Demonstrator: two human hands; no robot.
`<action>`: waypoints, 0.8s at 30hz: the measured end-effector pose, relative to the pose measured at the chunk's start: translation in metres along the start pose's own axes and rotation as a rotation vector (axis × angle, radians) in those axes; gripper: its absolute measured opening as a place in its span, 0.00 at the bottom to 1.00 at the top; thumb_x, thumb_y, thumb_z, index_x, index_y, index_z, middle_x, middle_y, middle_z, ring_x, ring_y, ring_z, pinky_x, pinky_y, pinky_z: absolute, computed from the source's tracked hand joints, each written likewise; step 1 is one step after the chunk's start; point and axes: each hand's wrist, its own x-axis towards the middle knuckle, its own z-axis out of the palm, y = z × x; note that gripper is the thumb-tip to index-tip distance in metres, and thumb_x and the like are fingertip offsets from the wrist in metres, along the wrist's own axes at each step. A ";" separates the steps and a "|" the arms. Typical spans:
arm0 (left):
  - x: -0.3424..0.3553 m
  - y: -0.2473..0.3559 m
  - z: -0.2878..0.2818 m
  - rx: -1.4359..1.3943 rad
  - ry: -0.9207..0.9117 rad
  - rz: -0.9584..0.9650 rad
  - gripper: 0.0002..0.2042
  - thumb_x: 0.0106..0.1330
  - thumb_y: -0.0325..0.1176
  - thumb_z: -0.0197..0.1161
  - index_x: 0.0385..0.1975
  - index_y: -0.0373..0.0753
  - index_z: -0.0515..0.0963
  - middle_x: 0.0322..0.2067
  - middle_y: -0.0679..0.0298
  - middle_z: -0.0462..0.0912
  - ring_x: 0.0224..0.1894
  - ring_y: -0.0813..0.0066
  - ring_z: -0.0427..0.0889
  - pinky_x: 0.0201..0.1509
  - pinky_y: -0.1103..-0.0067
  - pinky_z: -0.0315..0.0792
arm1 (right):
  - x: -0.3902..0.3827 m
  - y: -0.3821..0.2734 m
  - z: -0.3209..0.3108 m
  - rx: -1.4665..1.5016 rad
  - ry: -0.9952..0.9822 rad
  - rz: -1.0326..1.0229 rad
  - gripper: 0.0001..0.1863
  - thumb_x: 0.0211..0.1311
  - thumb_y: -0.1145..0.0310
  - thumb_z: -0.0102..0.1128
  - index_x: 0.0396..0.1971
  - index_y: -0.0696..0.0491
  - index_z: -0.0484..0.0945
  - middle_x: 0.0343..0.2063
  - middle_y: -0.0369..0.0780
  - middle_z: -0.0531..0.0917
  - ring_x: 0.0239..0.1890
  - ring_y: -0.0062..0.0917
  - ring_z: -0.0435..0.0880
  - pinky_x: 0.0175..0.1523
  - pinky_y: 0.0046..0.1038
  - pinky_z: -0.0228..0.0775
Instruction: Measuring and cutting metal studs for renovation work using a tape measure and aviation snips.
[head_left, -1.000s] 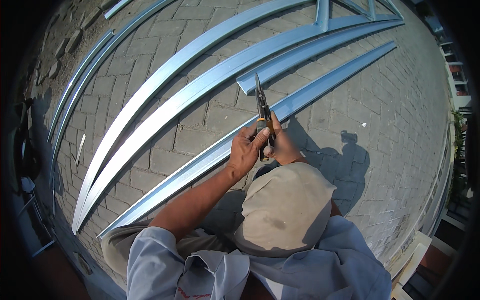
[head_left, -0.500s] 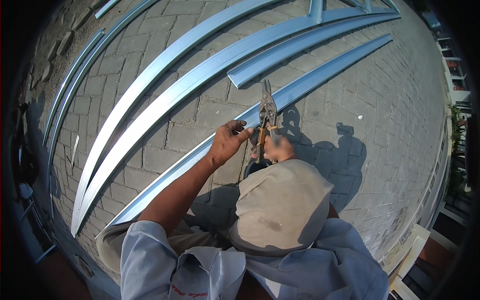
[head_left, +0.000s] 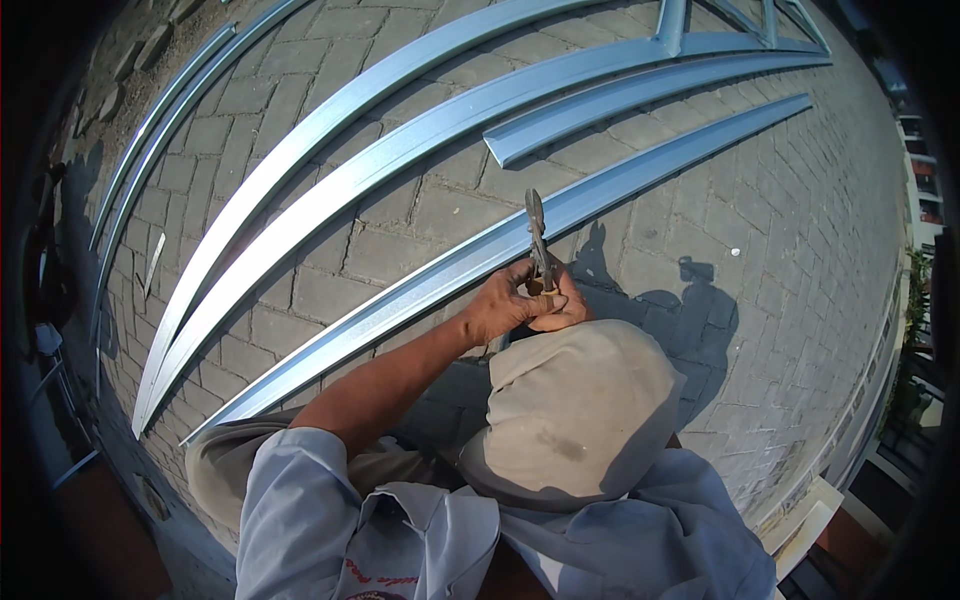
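Observation:
Both of my hands are closed around a pair of metal tin snips [head_left: 536,225], held jaws-up over a straight galvanised steel channel [head_left: 400,312]. My left hand [head_left: 498,305] grips from the left, with fingers bunched at the handles. My right hand [head_left: 562,308] is wrapped round the handles from the right, partly behind the left thumb. The handles are mostly hidden by my fingers. The channel lies diagonally on grey pavers, just beyond my khaki-clad knee [head_left: 575,410].
A shorter channel [head_left: 600,108] lies parallel above, beside long steel lengths [head_left: 310,220] joined to short braces [head_left: 670,25] at the top right. Narrow channels [head_left: 140,170] and a thin offcut [head_left: 154,262] lie left, near loose blocks [head_left: 153,45]. My shadow falls to the right.
My left hand, apart from the snips half a second ago, is back round their handles. The snips have turned from showing their flat side to nearly edge-on and sit slightly lower.

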 end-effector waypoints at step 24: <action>-0.029 -0.045 -0.089 1.403 0.417 -0.254 0.35 0.38 0.39 0.79 0.46 0.36 0.67 0.46 0.52 0.72 0.54 0.54 0.72 0.55 0.64 0.70 | -0.006 0.048 -0.028 -0.457 -0.165 0.553 0.42 0.42 0.55 0.71 0.60 0.54 0.68 0.60 0.54 0.69 0.63 0.42 0.68 0.65 0.35 0.61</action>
